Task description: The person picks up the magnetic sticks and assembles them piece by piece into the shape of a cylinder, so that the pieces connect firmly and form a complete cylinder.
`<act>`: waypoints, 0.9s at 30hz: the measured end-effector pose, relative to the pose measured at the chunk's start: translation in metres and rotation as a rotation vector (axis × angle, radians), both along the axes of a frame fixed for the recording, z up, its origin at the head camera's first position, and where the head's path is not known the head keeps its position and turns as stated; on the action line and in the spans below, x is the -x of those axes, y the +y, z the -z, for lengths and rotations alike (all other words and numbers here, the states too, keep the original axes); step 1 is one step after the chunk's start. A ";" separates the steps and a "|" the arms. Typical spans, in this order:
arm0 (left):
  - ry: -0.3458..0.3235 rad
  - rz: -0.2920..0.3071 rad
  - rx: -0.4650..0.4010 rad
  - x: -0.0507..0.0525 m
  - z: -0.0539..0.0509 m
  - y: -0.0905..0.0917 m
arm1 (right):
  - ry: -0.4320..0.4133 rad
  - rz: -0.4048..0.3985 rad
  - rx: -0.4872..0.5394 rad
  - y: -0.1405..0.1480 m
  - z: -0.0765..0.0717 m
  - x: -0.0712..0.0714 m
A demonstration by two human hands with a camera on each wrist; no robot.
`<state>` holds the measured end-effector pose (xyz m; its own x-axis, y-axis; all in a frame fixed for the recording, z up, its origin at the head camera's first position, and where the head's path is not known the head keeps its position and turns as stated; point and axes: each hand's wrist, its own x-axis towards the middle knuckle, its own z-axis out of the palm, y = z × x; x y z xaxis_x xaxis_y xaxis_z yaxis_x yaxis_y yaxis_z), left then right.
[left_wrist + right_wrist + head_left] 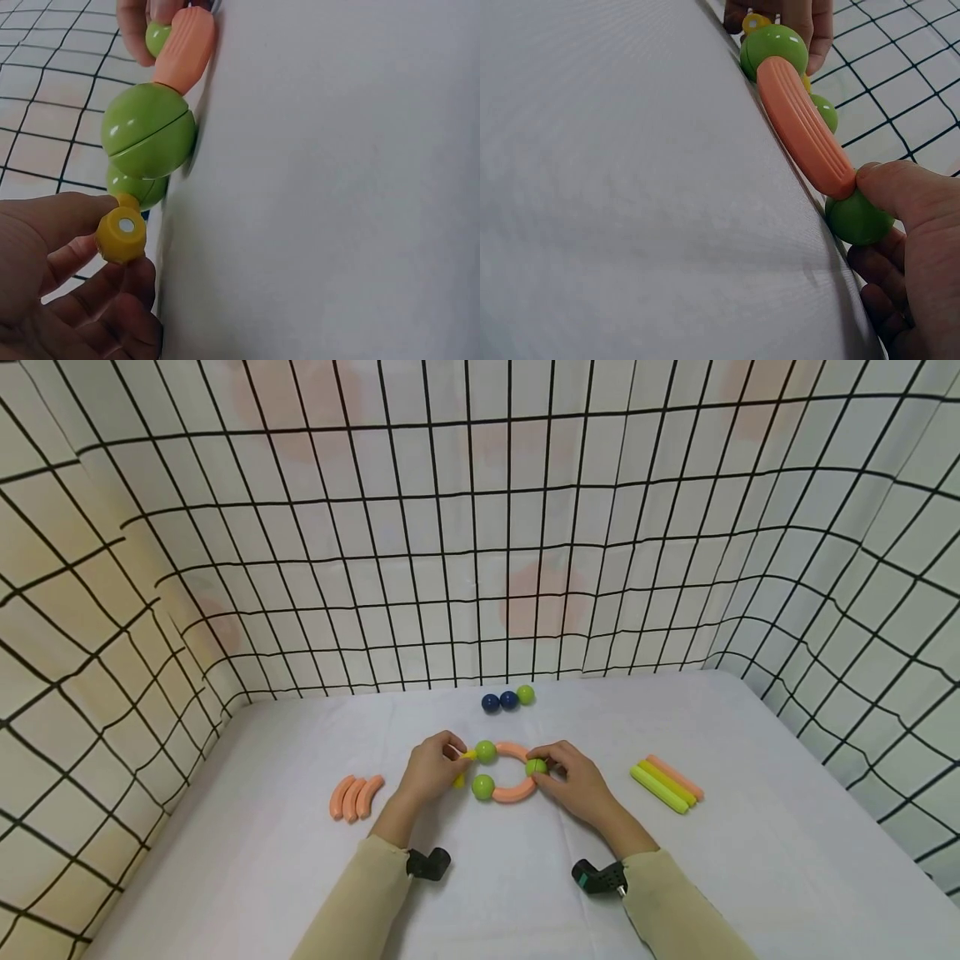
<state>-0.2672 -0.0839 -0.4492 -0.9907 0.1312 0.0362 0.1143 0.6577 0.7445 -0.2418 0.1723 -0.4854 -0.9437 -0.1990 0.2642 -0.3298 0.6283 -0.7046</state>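
My left hand (435,767) pinches a yellow magnetic rod (122,237), whose end shows a silver disc. The rod's far end meets the upper green ball (485,751). My right hand (576,779) holds another green ball (859,218) between thumb and fingers. From that ball, one curved orange rod (513,749) runs to the upper ball, and a second curved orange rod (805,127) runs to the lower green ball (483,787). Together they make a ring with a gap on its left side. The left fingers hide much of the yellow rod.
Several curved orange rods (356,798) lie at the left. Straight rods in green, yellow and orange (667,783) lie side by side at the right. Two dark blue balls (491,703) and one green ball (526,694) sit at the back, before a black grid wall (508,585).
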 end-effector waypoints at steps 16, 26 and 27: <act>-0.015 -0.031 -0.002 0.003 0.005 0.008 | 0.018 -0.011 0.005 0.001 0.002 0.001; -0.001 -0.075 -0.015 0.004 0.010 0.015 | 0.031 -0.025 0.011 0.002 0.003 0.001; 0.001 -0.078 -0.014 0.004 0.011 0.015 | 0.030 -0.026 0.011 0.002 0.003 0.001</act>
<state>-0.2710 -0.0687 -0.4599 -0.9979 0.0528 0.0387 0.0638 0.6542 0.7537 -0.2429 0.1744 -0.4879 -0.9299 -0.2205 0.2945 -0.3670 0.6113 -0.7012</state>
